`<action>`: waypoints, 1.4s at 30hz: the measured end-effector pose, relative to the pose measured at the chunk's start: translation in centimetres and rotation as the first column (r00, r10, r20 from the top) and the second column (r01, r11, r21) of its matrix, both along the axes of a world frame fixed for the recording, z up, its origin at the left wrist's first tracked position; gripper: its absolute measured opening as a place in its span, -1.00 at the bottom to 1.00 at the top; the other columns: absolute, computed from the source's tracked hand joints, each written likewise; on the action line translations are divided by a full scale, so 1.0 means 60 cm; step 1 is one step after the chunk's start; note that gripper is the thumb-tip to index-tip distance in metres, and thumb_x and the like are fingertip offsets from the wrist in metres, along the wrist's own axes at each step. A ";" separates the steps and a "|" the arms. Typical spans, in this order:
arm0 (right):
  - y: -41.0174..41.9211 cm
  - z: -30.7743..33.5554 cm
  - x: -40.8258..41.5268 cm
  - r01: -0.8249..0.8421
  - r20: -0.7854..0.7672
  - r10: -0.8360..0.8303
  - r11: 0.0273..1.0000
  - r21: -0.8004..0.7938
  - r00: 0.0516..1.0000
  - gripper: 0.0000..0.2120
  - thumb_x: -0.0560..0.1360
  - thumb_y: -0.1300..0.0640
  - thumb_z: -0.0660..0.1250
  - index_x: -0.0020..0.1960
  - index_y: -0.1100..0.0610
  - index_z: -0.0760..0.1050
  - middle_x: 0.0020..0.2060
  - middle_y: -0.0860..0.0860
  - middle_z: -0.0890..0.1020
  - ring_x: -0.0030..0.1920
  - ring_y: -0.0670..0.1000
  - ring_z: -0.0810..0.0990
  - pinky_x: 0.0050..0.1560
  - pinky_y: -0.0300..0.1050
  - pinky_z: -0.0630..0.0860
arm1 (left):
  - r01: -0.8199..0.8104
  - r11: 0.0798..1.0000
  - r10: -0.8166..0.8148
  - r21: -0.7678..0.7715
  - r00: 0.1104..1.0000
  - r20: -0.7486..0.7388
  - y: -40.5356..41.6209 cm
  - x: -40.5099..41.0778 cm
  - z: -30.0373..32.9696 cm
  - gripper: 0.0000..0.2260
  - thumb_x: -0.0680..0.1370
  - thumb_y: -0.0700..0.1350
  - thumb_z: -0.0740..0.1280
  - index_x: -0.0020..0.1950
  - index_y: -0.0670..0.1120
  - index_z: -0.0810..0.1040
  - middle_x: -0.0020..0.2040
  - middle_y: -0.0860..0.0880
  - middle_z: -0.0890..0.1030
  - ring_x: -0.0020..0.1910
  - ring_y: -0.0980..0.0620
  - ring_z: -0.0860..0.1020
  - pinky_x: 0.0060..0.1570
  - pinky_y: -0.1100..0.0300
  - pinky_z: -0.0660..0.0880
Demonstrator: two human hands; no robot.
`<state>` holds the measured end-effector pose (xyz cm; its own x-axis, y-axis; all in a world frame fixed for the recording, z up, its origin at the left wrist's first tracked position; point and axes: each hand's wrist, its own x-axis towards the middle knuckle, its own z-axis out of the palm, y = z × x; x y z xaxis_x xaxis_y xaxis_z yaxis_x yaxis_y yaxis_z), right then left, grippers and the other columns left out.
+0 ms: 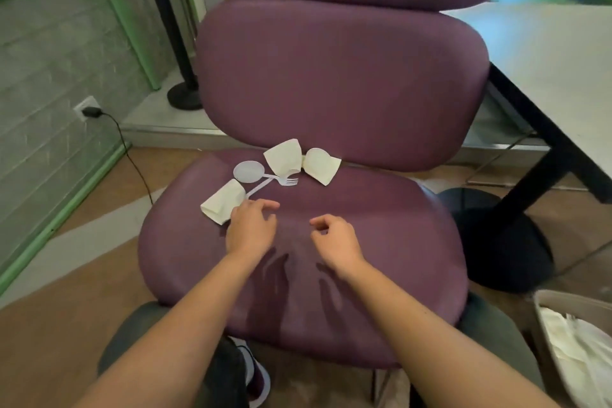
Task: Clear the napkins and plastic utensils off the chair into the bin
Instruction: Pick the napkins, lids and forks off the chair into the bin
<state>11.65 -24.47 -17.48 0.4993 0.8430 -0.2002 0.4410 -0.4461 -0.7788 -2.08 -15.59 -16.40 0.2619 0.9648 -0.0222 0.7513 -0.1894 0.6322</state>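
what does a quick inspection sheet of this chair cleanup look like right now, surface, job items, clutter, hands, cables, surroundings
surface: purple chair seat, padded, litter at its back left part.
job's things: three folded napkins, one front left, one at the back, one right of it; a clear plastic fork; a clear plastic spoon, its handle running toward the front napkin; bin at lower right, white liner inside.
clutter: nothing seen beyond the job's things.
grippers: left hand open, beside the front napkin, contact unclear; right hand loosely curled, empty, over bare seat.
cables: black cord from a wall socket plug, down to the floor.
surroundings: white table at right, black pole base behind.
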 end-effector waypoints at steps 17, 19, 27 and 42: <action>0.207 -0.037 -0.051 -0.269 0.282 0.281 0.960 -0.082 0.917 -0.74 0.58 0.10 0.21 0.23 0.02 0.54 0.18 0.02 0.51 0.30 0.06 0.36 0.24 0.05 0.45 | 0.081 0.975 0.015 0.207 0.904 -0.427 0.164 -0.084 -0.070 -0.08 0.41 0.21 0.43 0.58 0.13 -0.09 0.39 -0.09 0.40 0.30 -0.14 0.40 0.20 -0.02 0.37; 0.231 -0.039 -0.052 -0.315 0.341 0.333 0.943 -0.108 0.879 -0.69 0.59 0.13 0.19 0.31 0.03 0.49 0.25 0.03 0.47 0.34 0.09 0.34 0.24 0.07 0.45 | 0.110 0.966 0.008 0.233 0.890 -0.455 0.172 -0.086 -0.068 -0.12 0.42 0.21 0.39 0.58 0.15 -0.07 0.27 -0.08 0.46 0.20 -0.13 0.42 0.08 -0.01 0.40; 0.283 -0.060 -0.061 -0.453 0.674 0.480 0.860 -0.234 0.562 -0.66 0.60 0.15 0.19 0.36 -0.01 0.44 0.26 0.08 0.41 0.29 0.14 0.37 0.17 0.01 0.39 | -0.066 0.997 0.070 0.044 0.994 -0.083 0.180 -0.111 -0.046 -0.28 0.36 0.12 0.47 0.43 0.25 0.19 0.16 0.00 0.21 0.00 -0.09 0.50 -0.10 0.08 0.45; 0.118 -0.014 -0.032 -0.155 0.385 0.101 0.982 0.110 0.917 -0.90 0.54 0.04 0.26 0.02 0.00 0.51 -0.05 -0.10 0.61 -0.03 0.01 0.56 0.01 -0.03 0.48 | -0.303 0.942 0.315 -0.145 0.947 0.066 0.114 -0.080 0.008 -0.47 0.47 0.36 0.26 0.11 -0.08 0.31 -0.03 -0.01 0.53 -0.06 -0.09 0.50 -0.11 0.05 0.40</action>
